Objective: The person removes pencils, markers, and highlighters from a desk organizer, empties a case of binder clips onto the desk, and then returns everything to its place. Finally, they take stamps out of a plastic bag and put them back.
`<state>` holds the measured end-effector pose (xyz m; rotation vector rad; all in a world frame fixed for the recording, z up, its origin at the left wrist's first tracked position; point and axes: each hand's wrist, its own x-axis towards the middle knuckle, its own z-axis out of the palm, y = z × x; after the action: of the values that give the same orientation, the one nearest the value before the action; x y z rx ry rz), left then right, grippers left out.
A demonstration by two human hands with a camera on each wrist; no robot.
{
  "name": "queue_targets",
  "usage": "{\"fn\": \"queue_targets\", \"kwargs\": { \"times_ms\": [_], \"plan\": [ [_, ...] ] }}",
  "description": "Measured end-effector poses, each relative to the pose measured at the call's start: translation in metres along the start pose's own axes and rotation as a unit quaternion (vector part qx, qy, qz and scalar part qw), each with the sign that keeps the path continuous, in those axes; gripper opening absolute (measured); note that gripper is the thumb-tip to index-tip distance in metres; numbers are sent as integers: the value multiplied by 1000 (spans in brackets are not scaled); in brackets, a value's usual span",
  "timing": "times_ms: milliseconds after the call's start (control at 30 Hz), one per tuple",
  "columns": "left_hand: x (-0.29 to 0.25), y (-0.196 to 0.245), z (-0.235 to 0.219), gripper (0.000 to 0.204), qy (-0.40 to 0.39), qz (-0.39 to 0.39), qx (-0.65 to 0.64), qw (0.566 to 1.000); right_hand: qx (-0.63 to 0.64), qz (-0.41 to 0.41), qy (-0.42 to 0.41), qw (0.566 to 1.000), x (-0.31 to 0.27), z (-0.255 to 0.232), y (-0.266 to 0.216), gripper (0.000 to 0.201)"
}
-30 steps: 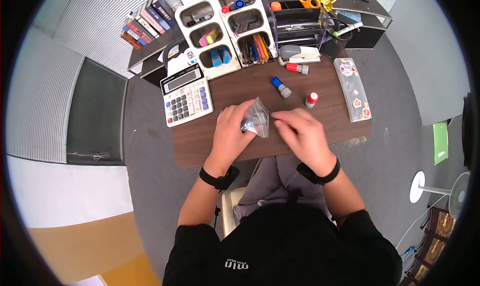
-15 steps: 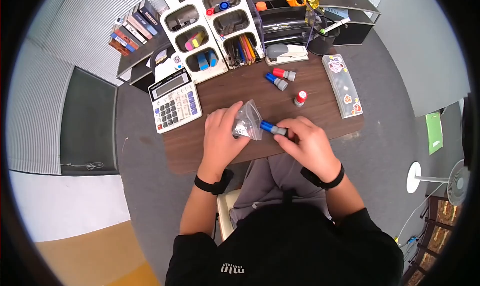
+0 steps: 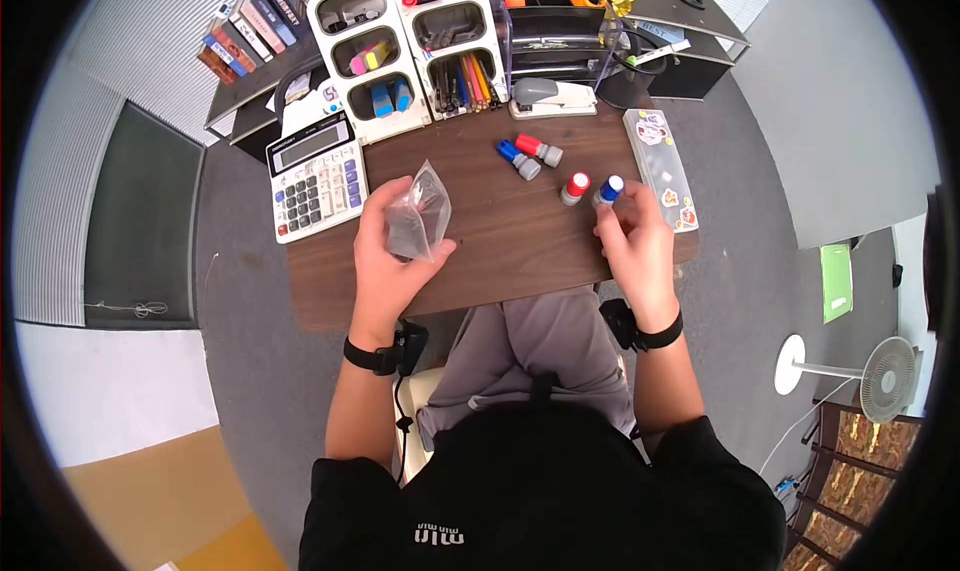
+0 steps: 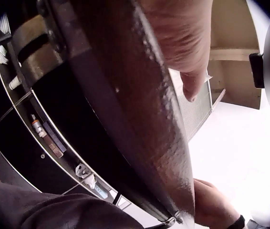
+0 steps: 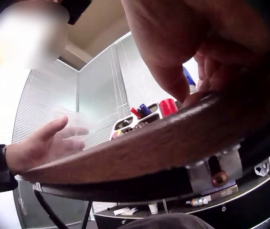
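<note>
Right hand (image 3: 640, 253) gripping blue-capped bottle (image 3: 610, 191), table edge near

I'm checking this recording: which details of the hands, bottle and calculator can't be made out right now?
Head view: calculator key labels, too small.
Left wrist view: part of the left hand, cut off by the top edge.
Right wrist view: base of the blue bottle, hidden by the right hand and table.

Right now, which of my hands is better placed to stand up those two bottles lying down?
The right, probably. Your right hand pinches a blue bottle that looks upright on the table, so it could let go and reach over; your left hand holds the clear bag.
</note>
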<state>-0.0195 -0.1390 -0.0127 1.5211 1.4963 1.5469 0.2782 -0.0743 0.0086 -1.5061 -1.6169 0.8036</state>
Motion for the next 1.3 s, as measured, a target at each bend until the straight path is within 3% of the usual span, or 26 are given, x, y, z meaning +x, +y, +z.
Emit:
{"fn": "queue_targets", "kwargs": {
  "times_ms": [33, 100, 233, 333, 400, 467, 533, 600, 767, 933, 1033, 1167, 1267, 1300],
  "plan": [
    [0, 2, 0, 81, 0, -1, 0, 1000, 0, 0, -1, 1000, 3, 1, 0, 28],
    [1, 6, 1, 83, 11, 15, 43, 999, -132, -65, 3, 989, 9, 5, 2, 30],
    [2, 6, 6, 83, 25, -15, 51, 998, -149, -79, 6, 986, 12, 5, 1, 34],
    [3, 8, 9, 81, 30, 1, 53, 998, -114, -56, -16, 992, 4, -2, -11, 35],
    [2, 12, 6, 77, 9, 23, 135, 991, 4, -57, 39, 998, -10, -2, -16, 36],
    [4, 13, 6, 76, 20, 12, 117, 993, 58, -83, 27, 994, -31, 5, -17, 35],
    [2, 12, 5, 76, 18, 3, 103, 994, -26, -254, -38, 966, -37, 15, -32, 39],
    [4, 10, 5, 76, 29, -6, 72, 997, -11, -244, -113, 963, -34, 30, -48, 47],
    [1, 5, -2, 79, 56, 16, 72, 996, -163, -251, -106, 948, -11, 71, -49, 48],
    [1, 7, 1, 80, 34, 25, 54, 998, -126, -286, -76, 947, -16, 73, -36, 32],
    [2, 7, 3, 81, 36, 29, 55, 997, -114, -200, -87, 969, -20, 65, -27, 22],
    [3, 8, 5, 82, 33, 55, 76, 995, -86, -193, -75, 975, -23, 62, -30, 26],
    [3, 12, 5, 81, 26, 46, 77, 996, -105, -262, -58, 958, -20, 65, -31, 34],
    [4, 12, 5, 81, 27, 46, 80, 995, -51, -277, -59, 958, -19, 66, -31, 36]
  ]
}}
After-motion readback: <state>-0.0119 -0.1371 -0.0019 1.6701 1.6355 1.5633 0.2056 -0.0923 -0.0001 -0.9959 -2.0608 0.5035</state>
